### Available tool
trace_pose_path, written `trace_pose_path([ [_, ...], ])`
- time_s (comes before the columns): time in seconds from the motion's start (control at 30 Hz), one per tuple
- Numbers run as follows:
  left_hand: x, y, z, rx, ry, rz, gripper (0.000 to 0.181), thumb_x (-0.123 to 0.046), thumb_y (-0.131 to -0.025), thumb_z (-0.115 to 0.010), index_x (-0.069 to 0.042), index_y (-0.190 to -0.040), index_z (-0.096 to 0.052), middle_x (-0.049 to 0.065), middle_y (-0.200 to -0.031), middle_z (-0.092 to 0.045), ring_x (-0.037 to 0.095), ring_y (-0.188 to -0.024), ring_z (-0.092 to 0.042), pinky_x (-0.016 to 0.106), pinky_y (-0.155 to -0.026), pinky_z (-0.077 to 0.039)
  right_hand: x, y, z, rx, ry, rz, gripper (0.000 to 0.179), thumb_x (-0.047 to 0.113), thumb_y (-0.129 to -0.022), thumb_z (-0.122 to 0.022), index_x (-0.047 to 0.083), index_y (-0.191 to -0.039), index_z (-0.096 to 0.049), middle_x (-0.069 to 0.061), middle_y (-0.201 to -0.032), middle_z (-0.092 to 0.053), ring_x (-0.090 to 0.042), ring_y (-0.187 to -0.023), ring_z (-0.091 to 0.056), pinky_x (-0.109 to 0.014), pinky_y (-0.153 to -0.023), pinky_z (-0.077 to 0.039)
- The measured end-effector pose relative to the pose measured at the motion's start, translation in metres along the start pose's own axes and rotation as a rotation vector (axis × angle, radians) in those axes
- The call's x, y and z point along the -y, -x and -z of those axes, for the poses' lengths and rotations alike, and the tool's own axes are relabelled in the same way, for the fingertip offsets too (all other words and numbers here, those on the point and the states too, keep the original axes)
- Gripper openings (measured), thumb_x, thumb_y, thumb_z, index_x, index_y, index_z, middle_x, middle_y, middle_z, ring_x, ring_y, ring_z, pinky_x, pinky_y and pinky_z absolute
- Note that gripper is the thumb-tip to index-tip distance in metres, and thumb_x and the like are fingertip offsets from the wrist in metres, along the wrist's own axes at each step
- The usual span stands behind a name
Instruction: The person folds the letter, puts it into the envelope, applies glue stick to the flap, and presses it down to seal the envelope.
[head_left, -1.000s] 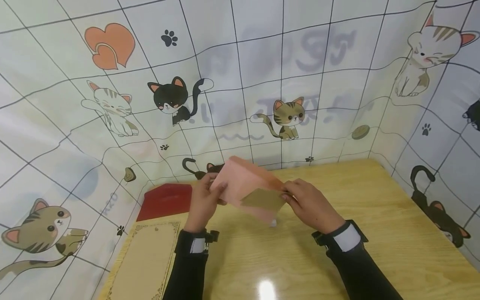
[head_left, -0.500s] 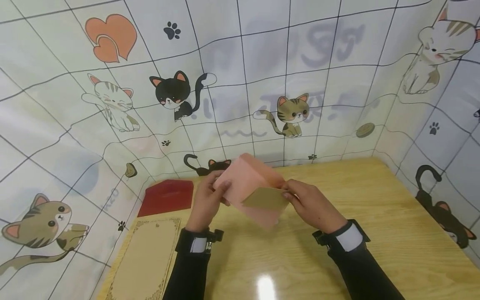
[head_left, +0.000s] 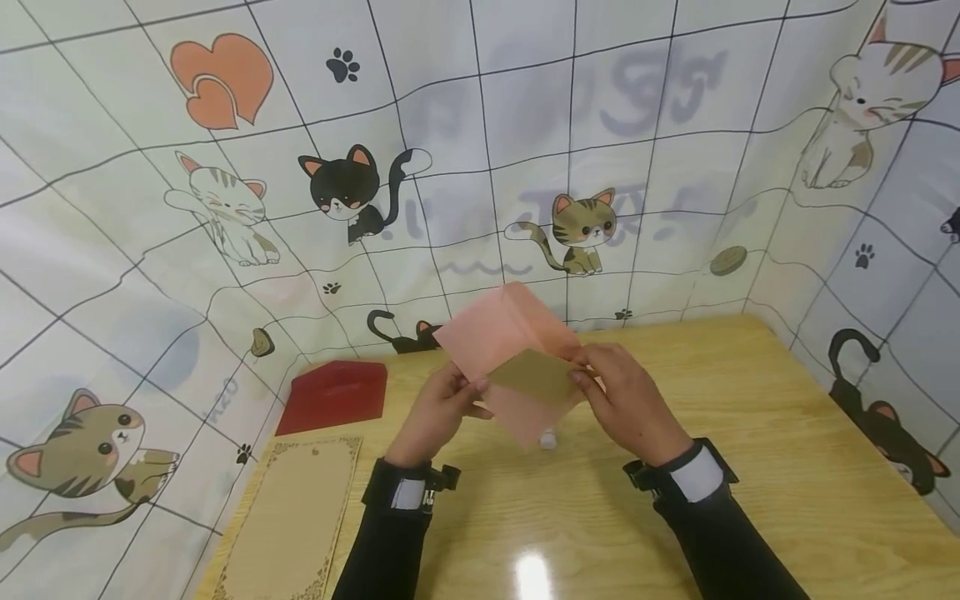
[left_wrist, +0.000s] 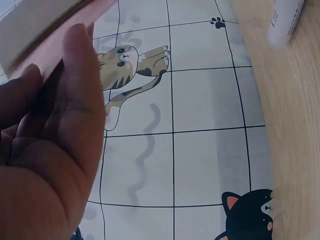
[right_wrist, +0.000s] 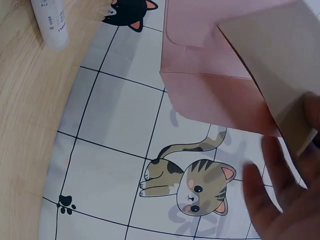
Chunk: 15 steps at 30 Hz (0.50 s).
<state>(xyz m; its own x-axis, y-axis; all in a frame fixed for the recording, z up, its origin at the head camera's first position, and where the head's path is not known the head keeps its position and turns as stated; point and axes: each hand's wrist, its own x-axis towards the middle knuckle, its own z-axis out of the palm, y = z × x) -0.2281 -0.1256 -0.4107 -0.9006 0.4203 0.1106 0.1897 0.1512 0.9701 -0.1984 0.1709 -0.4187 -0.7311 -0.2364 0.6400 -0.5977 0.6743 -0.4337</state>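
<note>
A pink envelope is held up in mid-air above the table, its flap raised away from the person. Across its front lies a folded tan paper, also seen as a tan sheet over the envelope in the right wrist view. The left hand pinches at the lower left, where paper and envelope meet. At the right end, the right hand pinches the tan paper between thumb and fingers. Whether the paper is partly inside the envelope, I cannot tell.
A red envelope lies at the table's back left. Nearer the person is a tan sheet with an ornate border. Below the held envelope, a small white tube rests on the wooden table. Cat-print cloth surrounds the table.
The left hand has shifted from the envelope's left corner down and right to the edge of the tan paper. The envelope has risen slightly and tilted. The right hand keeps its grip.
</note>
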Motion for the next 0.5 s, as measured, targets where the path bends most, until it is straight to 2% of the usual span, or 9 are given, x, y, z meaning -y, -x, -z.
trace_pose_path([
  [0.1,-0.0008,0.0007,-0.0020,-0.009,-0.010,0.007,0.030,-0.004,-0.117,-0.058,0.004,-0.146,-0.059,0.031,-0.129,-0.075,0.017,-0.107,-0.078,0.034,-0.089,-0.071,0.0017,-0.0007,-0.0009,-0.064,0.020,-0.056,0.012,0.001,-0.104,-0.078,0.003,-0.116,-0.077,-0.016,-0.117,-0.079,-0.038,-0.117,-0.069,-0.057,-0.087,-0.062],
  [0.17,-0.0007,0.0006,-0.0031,-0.004,-0.013,0.008,0.028,-0.004,-0.117,-0.058,0.005,-0.144,-0.059,0.032,-0.127,-0.074,0.017,-0.106,-0.078,0.035,-0.088,-0.071,0.0026,-0.0003,-0.0013,-0.080,0.029,-0.088,0.012,0.003,-0.105,-0.078,0.003,-0.117,-0.079,-0.016,-0.114,-0.079,-0.037,-0.113,-0.070,-0.055,-0.084,-0.061],
  [0.3,0.0004,0.0007,-0.0039,0.008,-0.025,0.000,0.029,-0.003,-0.118,-0.055,0.006,-0.146,-0.056,0.033,-0.127,-0.073,0.016,-0.105,-0.078,0.035,-0.087,-0.072,0.0042,0.0010,-0.0011,-0.076,0.001,-0.127,0.009,0.004,-0.107,-0.076,0.004,-0.116,-0.076,-0.016,-0.109,-0.082,-0.033,-0.100,-0.077,-0.043,-0.074,-0.059],
  [0.37,0.0000,0.0008,-0.0043,0.013,-0.031,-0.007,0.032,-0.002,-0.118,-0.055,0.006,-0.148,-0.055,0.033,-0.127,-0.072,0.016,-0.105,-0.077,0.035,-0.087,-0.071,0.0047,0.0011,-0.0006,-0.076,-0.031,-0.146,0.009,0.004,-0.108,-0.075,0.004,-0.117,-0.075,-0.015,-0.110,-0.084,-0.033,-0.098,-0.081,-0.042,-0.073,-0.062],
  [0.5,-0.0022,0.0012,-0.0047,0.003,-0.042,-0.014,0.034,-0.002,-0.118,-0.055,0.005,-0.151,-0.055,0.032,-0.126,-0.072,0.015,-0.103,-0.075,0.033,-0.085,-0.071,0.0046,0.0010,-0.0001,-0.071,-0.081,-0.192,0.008,0.006,-0.111,-0.071,0.005,-0.119,-0.072,-0.016,-0.112,-0.085,-0.034,-0.100,-0.084,-0.048,-0.077,-0.067],
])
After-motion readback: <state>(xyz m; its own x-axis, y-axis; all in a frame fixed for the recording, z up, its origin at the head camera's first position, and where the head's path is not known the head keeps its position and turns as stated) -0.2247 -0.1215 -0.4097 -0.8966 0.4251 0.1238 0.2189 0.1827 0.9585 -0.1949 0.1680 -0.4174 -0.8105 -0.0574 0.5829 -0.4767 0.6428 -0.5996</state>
